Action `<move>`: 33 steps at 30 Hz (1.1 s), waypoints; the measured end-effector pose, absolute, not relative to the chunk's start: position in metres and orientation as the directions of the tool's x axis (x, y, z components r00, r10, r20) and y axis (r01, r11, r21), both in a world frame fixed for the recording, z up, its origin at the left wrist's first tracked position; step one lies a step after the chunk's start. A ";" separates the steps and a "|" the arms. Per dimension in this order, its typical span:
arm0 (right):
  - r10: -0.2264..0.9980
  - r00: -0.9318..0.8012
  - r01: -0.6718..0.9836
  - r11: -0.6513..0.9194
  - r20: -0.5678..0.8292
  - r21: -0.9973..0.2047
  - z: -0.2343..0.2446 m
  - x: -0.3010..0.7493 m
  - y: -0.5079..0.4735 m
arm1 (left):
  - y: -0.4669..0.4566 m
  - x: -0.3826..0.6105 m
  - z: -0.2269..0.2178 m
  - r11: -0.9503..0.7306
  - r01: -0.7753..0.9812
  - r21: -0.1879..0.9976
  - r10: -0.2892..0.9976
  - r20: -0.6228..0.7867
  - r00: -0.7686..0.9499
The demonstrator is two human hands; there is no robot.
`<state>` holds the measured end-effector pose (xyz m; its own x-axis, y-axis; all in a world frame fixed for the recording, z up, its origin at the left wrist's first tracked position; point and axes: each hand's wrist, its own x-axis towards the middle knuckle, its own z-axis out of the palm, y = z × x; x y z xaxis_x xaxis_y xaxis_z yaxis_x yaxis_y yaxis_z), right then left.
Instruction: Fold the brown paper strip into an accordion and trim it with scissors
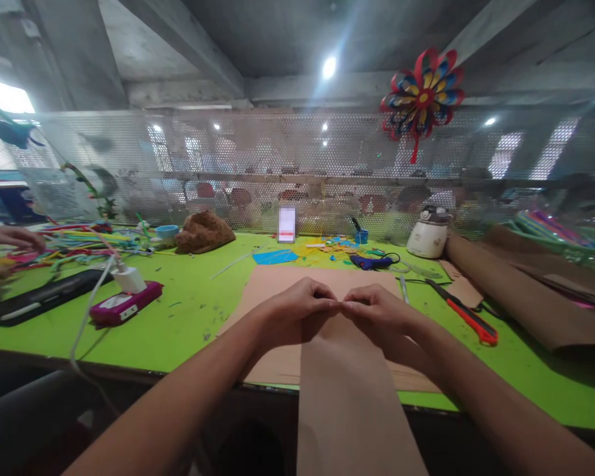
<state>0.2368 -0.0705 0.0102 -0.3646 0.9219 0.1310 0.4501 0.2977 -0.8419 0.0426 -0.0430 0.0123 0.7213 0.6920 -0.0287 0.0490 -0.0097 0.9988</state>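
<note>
Spanning the back: one perforated partition (pixel 228 145), greyish, see-through. Before it, one table (pixel 188 284), bright green top. At right, one roll of brown paper (pixel 510 284), lying slantwise. At centre, one flat sheet of tan paper (pixel 265 285), on the table under the person's forearms. Above it, one brown strip (pixel 352 410), upper end in the person's fingers at table centre, remainder running toward the wearer past the near table edge. One flower-shaped ornament (pixel 423 98), multicoloured, red-rimmed, high at right.

Hands, two. Left hand (pixel 305 307): thumb and fingers pinching the strip's upper end. Right hand (pixel 377 307): likewise pinching, fingertips close beside the left's. A co-worker's hand (pixel 12 237), at the far left edge, blurred; its grip cannot be told.

Smaller items: one brown lump (pixel 205 231), left rear; one red-handled cutter (pixel 469 317), right of the right hand; one purple power strip (pixel 126 304), left; one blue hand tool (pixel 371 262), beyond the sheet; one lit screen (pixel 286 225), upright, rear centre.
</note>
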 end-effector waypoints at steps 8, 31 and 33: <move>0.931 -0.348 0.387 0.248 0.109 -0.888 0.008 0.242 -0.073 | -0.036 0.038 0.014 -0.180 0.208 0.961 0.706 -0.021 0.708; 0.941 -0.286 0.427 0.292 0.179 -0.856 0.007 0.270 -0.059 | -0.005 0.020 0.015 -0.495 0.395 0.774 0.634 0.010 0.774; 0.936 -0.298 0.429 0.308 0.189 -0.849 0.005 0.273 -0.058 | -0.001 0.019 0.013 -0.493 0.413 0.765 0.637 -0.005 0.770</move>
<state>0.2732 -0.0578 0.0051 -0.2979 0.9357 0.1888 0.4288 0.3079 -0.8493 0.0186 -0.0010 0.0129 0.7705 0.6374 -0.0053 0.4134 -0.4934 0.7653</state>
